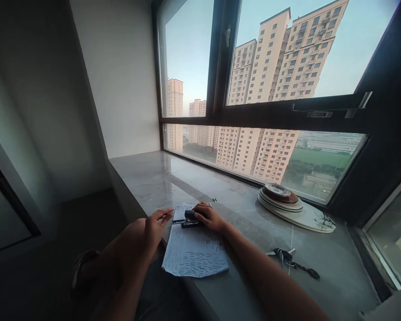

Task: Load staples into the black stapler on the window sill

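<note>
Under my right hand (210,217), a black stapler-like object (191,214) with pale printing rests on a written sheet of paper (195,256). Its parts spread apart toward the left, and its right end is hidden by my fingers, which are closed around it. My left hand (158,220) hovers by the paper's upper left edge, fingers stretched out and thumb a little apart. Nothing shows between them. Rows of dark handwriting cover the sheet, whose near end hangs slightly past the sill's edge.
The grey stone window sill (147,174) runs below a dark-framed window (217,111). Stacked plates or mats (280,203) lie at the right by the glass. A bunch of keys (284,256) lies beyond my right forearm. Small dark bits (214,199) lie past my right hand.
</note>
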Motion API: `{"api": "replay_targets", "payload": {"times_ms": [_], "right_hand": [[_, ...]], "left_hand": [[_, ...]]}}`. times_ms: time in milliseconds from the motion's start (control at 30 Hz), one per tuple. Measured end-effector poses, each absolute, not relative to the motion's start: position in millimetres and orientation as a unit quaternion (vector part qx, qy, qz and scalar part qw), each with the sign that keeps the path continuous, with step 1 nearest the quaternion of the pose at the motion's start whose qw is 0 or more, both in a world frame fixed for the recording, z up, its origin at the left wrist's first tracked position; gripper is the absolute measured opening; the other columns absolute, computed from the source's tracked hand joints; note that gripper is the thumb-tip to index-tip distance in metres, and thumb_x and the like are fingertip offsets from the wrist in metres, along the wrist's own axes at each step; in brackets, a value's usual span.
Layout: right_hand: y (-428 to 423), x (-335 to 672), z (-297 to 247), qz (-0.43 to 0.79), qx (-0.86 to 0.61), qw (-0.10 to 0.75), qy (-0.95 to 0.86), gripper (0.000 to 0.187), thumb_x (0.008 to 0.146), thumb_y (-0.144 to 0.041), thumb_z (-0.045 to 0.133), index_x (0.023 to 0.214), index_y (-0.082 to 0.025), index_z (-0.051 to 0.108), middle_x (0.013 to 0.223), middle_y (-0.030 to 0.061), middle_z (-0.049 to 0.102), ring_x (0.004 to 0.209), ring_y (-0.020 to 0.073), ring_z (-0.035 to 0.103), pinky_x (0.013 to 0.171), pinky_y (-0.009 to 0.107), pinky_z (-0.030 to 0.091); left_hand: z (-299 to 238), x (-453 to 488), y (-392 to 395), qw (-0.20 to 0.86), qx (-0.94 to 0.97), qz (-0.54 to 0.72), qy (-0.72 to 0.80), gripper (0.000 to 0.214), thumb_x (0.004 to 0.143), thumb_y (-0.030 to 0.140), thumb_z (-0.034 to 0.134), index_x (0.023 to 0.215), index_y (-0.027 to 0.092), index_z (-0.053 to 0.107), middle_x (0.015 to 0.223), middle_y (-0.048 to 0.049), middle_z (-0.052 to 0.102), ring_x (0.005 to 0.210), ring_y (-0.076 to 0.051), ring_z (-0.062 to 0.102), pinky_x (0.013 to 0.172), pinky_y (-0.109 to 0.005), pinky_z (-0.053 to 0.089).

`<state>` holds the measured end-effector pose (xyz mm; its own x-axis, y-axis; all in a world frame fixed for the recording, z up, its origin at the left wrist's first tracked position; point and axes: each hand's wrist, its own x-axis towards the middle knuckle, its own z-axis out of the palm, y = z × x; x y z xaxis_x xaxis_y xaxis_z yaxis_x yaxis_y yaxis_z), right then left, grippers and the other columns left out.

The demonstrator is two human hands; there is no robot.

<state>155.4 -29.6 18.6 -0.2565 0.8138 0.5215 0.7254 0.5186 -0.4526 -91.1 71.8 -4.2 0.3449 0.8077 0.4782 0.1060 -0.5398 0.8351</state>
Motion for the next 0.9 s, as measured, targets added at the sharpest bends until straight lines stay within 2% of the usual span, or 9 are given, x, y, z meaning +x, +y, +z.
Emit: {"api": "replay_targets", "payload": {"times_ms": [133,300,567,900], "right_hand": [[-31,155,20,0.061,-0.487,0.365,-0.791,0.043,0.102,-0.049,0.036,0.108,-0.017,0.065,0.095,0.0086,0.066,0.092,0.0215,0.055,0.086,0.035,0.042],[-32,155,21,0.06,-0.488,0.362,-0.792,0.043,0.102,-0.049,0.035,0.106,-0.017,0.065,0.093,0.0083,0.065,0.091,0.0211,0.053,0.084,0.034,0.042],[-32,156,18,0.059,-0.501,0.36,-0.784,0.043,0.101,-0.051,0.036,0.104,-0.018,0.064,0.091,0.0077,0.064,0.091,0.0213,0.053,0.084,0.034,0.042],[-32,156,19,0.061,-0.495,0.359,-0.789,0.04,0.101,-0.048,0.038,0.103,-0.018,0.063,0.091,0.007,0.064,0.09,0.0207,0.053,0.083,0.033,0.041]], "left_hand": [[-3,-83,61,0.304,0.781,0.447,0.314,0.026,0.084,0.04,0.063,0.098,0.024,0.077,0.101,-0.0064,0.075,0.097,-0.025,0.066,0.088,-0.039,0.05],[-12,-73,58,0.211,0.832,0.426,0.286,0.017,0.086,0.031,0.063,0.095,0.026,0.076,0.097,-0.0051,0.072,0.098,-0.025,0.061,0.091,-0.04,0.046],[-17,-71,62,0.215,0.841,0.408,0.283,0.012,0.087,0.027,0.061,0.091,0.023,0.072,0.096,-0.005,0.068,0.097,-0.023,0.06,0.088,-0.037,0.047],[-12,-75,57,0.221,0.84,0.383,0.315,0.022,0.086,0.035,0.06,0.095,0.024,0.076,0.096,-0.0066,0.071,0.097,-0.025,0.064,0.089,-0.037,0.048]]}}
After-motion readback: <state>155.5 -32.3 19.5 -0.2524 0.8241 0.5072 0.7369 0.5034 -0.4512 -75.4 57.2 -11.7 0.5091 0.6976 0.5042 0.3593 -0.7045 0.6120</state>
